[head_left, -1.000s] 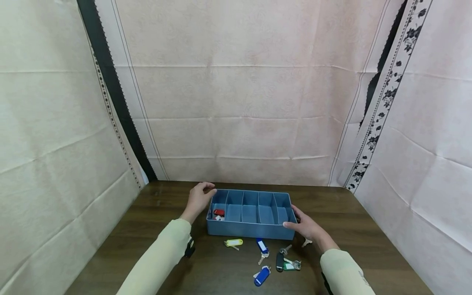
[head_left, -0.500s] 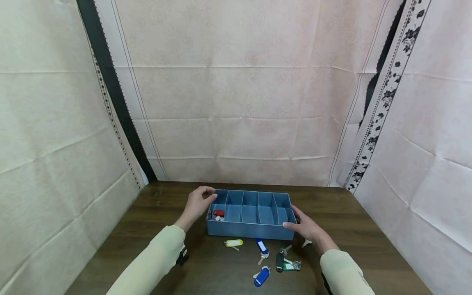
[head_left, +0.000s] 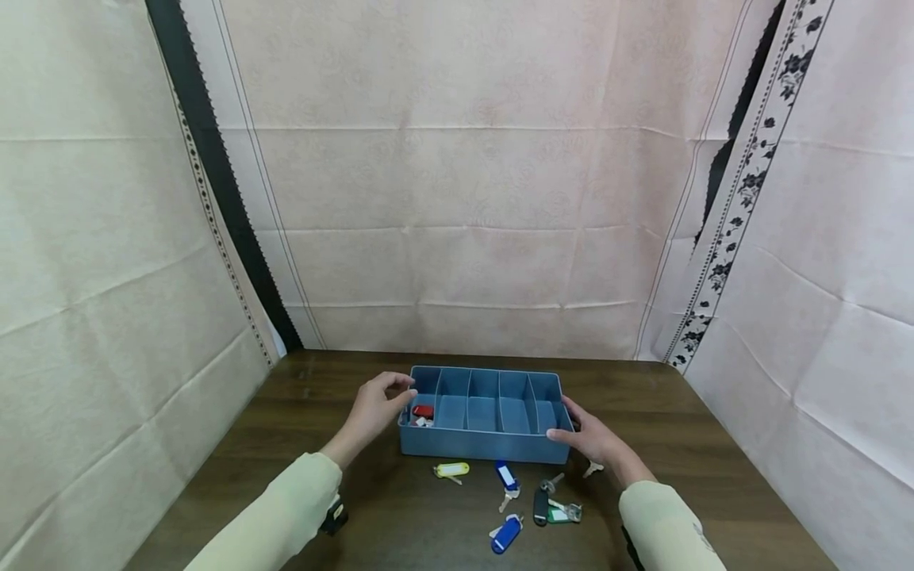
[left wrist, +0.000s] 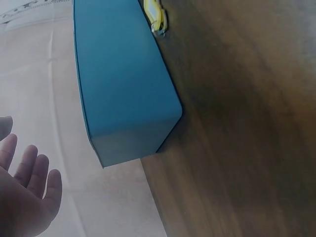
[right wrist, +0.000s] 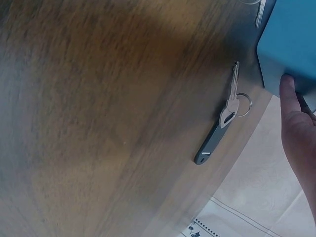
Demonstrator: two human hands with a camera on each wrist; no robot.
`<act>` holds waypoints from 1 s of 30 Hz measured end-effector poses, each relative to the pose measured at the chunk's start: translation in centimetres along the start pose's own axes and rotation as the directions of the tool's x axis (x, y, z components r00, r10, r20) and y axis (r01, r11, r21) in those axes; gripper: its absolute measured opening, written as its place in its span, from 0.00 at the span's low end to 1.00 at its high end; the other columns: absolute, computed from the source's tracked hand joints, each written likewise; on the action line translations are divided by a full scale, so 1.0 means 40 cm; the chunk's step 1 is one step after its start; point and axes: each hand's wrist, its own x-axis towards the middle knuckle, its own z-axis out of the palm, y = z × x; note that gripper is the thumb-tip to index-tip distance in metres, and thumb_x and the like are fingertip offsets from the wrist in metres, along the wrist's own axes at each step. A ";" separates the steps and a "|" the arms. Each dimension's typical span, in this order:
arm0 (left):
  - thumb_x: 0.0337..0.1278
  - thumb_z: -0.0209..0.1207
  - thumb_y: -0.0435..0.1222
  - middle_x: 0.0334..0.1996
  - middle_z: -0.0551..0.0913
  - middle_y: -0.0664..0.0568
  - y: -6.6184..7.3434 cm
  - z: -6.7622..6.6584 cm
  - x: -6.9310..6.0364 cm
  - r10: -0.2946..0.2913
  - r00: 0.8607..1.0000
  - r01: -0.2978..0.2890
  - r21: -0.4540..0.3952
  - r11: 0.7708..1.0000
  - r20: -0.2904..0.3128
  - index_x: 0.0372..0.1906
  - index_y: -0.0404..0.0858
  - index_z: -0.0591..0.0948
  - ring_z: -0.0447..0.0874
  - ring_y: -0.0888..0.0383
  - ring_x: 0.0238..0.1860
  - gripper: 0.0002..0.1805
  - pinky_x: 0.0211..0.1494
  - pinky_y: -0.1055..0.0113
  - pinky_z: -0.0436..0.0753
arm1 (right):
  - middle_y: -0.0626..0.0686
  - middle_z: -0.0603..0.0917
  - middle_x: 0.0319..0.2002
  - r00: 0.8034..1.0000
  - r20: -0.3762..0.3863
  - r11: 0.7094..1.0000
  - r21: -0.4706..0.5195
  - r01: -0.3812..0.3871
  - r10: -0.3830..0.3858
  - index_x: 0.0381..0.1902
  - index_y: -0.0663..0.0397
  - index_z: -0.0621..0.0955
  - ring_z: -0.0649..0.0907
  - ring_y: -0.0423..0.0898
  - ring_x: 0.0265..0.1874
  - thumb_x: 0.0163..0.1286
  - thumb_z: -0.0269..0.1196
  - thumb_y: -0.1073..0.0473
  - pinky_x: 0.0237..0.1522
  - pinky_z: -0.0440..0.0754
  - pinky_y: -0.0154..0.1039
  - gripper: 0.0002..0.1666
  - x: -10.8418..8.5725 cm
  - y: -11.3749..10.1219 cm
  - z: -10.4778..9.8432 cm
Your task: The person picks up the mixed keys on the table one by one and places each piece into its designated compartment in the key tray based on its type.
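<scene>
A blue box (head_left: 485, 444) with several compartments stands on the wooden table, a red tag (head_left: 423, 411) in its leftmost one. At the box's left end is my left hand (head_left: 374, 406), fingers loosely bent and holding nothing; the left wrist view shows that hand (left wrist: 29, 192) apart from the box (left wrist: 123, 74). My right hand (head_left: 600, 440) rests on the box's right end, thumb at the front corner; in the right wrist view a finger of this hand (right wrist: 298, 133) touches the box wall (right wrist: 291, 39).
In front of the box lie keys with a yellow tag (head_left: 452, 469), two blue tags (head_left: 506, 476), a black tag (head_left: 540, 507) and a green tag (head_left: 560, 515). Beside my right hand a key with a dark tag (right wrist: 211, 143) lies on the table (right wrist: 98, 123). Cloth (head_left: 457, 190) hangs behind.
My left hand has moved down and slightly left along the box's left end, its arm shifting left too. The right hand and the box have stayed in place.
</scene>
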 end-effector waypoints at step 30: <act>0.59 0.68 0.39 0.39 0.83 0.55 -0.042 0.027 -0.121 0.038 0.983 -0.033 -0.029 0.999 0.177 0.44 0.40 0.86 0.77 0.56 0.36 0.10 0.39 0.68 0.81 | 0.70 0.54 0.75 1.000 0.012 0.999 0.032 0.004 -0.005 0.79 0.51 0.49 0.56 0.73 0.71 0.65 0.66 0.37 0.63 0.58 0.74 0.58 0.000 -0.003 0.000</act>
